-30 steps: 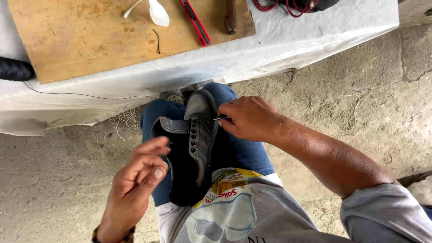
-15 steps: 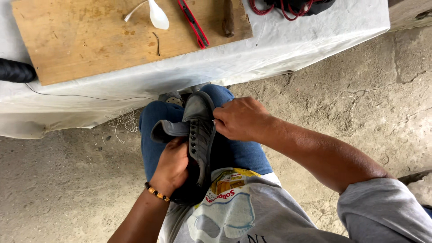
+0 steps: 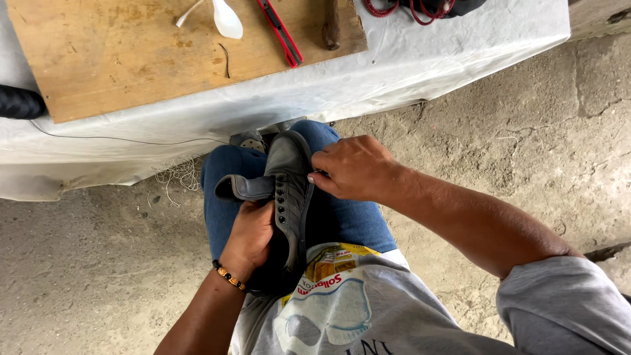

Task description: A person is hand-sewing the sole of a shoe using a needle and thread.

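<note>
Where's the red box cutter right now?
The box cutter lies on the wooden board at the top of the head view, between the white spoon and a dark tool.

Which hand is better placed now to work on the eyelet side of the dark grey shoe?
Probably the right hand: its fingertips pinch the dark grey lace-up shoe at the eyelet edge. The left hand is busy gripping the shoe from the other side, steadying it on the lap.

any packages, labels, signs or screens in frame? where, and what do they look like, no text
Printed graphic on the grey T-shirt: low centre, on the wearer's chest just behind the grey shoe; yellow-orange panel above a white and pale-blue rounded shape, partly folded.
No packages, signs or screens visible on the cloth-covered table or the wooden board.
</note>
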